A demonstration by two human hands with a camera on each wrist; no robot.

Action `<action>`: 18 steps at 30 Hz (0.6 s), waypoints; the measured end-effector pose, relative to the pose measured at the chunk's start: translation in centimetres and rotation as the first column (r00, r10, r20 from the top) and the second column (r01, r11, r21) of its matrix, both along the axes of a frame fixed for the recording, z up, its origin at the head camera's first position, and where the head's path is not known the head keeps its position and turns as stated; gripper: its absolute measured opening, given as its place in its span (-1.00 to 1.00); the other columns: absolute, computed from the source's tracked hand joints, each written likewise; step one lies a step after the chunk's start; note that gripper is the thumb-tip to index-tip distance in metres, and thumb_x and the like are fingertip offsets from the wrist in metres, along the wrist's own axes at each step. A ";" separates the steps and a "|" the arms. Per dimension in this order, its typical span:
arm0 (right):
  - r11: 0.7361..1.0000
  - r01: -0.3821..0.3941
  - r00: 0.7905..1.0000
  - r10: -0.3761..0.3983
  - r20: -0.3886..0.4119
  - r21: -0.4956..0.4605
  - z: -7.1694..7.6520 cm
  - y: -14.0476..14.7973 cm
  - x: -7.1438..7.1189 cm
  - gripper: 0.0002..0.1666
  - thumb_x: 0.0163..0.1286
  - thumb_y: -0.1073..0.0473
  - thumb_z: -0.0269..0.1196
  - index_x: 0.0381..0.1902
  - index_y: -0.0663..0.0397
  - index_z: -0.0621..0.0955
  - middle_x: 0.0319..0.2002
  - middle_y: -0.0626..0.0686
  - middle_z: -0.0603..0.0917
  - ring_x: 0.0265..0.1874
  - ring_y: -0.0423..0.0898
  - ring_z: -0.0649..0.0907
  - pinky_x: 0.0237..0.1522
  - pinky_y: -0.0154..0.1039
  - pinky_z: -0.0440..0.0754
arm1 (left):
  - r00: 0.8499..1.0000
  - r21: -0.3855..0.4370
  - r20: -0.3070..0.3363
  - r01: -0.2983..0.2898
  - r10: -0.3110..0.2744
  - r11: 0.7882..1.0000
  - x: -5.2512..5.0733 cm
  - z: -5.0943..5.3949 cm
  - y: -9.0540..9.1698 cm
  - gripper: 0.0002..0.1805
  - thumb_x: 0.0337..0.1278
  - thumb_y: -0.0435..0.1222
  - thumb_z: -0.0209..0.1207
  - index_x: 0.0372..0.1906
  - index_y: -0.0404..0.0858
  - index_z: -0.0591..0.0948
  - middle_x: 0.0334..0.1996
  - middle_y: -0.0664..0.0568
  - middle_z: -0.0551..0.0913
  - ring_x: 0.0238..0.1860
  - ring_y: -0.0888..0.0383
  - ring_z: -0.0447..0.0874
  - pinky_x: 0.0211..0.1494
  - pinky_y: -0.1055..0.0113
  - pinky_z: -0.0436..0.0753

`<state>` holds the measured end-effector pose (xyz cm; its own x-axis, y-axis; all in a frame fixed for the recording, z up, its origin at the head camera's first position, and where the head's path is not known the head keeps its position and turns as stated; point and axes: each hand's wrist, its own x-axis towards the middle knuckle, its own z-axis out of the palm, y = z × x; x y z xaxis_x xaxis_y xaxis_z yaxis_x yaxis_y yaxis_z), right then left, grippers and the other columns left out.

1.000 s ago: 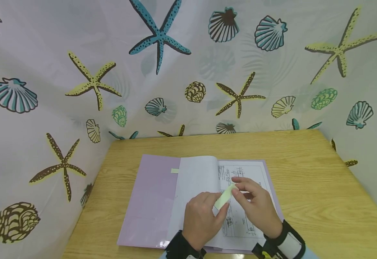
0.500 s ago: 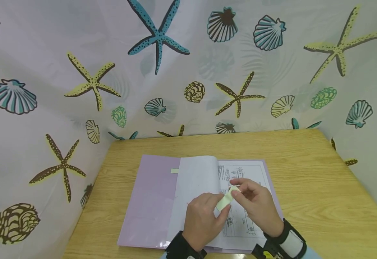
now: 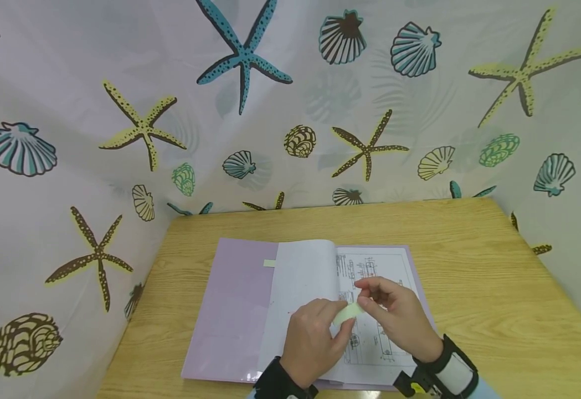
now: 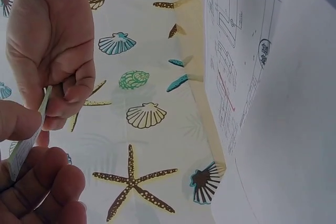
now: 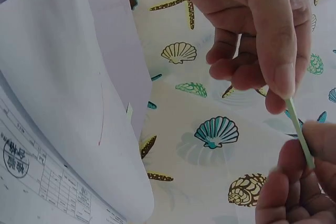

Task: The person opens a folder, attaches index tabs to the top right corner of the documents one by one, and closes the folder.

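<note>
One pale-green strip [image 3: 348,312] between left hand [image 3: 314,337] and right hand [image 3: 402,319], ends in each one's pinch

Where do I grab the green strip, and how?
Probably by its ends, with a gentle fingertip pinch, one hand coming from each side. The green strip is thin and narrow, with little to grip. The left hand holds its left end and the right hand pinches its right end, leaving some of the middle showing.

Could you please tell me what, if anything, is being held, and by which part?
A pale green strip: the left hand pinches near one end, the right hand near the other.
</note>
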<state>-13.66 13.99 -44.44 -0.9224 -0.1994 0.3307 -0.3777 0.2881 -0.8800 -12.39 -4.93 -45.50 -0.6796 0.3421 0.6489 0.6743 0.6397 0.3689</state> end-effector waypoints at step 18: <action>0.974 -0.224 0.963 0.221 0.156 0.006 0.1 1.6 -0.3 -0.92 0.31 0.23 0.29 -0.26 0.03 0.58 -0.38 -0.02 0.60 -0.51 -0.17 0.52 -0.52 -0.34 0.51 | 0.989 0.036 0.102 0.107 -0.110 0.994 0.0 0.2 -0.5 -0.77 0.14 -0.23 0.29 -0.11 -0.19 0.69 -0.33 0.12 0.72 -0.30 0.32 0.64 -0.27 0.51 0.57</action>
<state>-13.94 15.60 -44.36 -0.8932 -0.4113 0.1816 -0.2957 0.2331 -0.9264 -12.36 -5.44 -45.27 -0.7036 0.3988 0.5881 0.6962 0.5525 0.4583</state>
